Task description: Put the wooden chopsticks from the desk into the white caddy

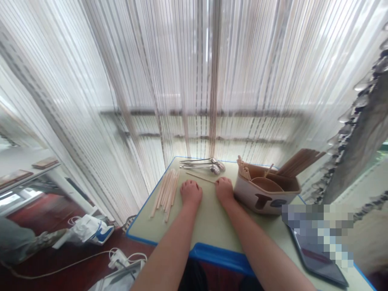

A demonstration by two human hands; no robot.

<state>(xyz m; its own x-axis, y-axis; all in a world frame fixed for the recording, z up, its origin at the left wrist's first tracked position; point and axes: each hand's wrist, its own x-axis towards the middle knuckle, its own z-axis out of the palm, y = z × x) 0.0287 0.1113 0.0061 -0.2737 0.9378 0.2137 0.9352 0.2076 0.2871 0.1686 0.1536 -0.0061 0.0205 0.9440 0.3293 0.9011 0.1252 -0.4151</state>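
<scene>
My left hand [190,191] rests on the pale table [209,226] with its fingers curled under, nothing visible in it. My right hand [224,189] lies a little to the right, also curled, its fingers at the end of a single wooden chopstick [200,177] that lies slanted on the table. A pile of loose wooden chopsticks [166,194] lies left of my left hand. Metal spoons [201,164] lie at the table's far edge.
A beige holder [263,194] with chopsticks and a wooden spoon stands right of my right hand. A dark tablet [318,258] lies near the front right. String curtains hang behind the blue-edged table. Bags and cables lie on the floor at left.
</scene>
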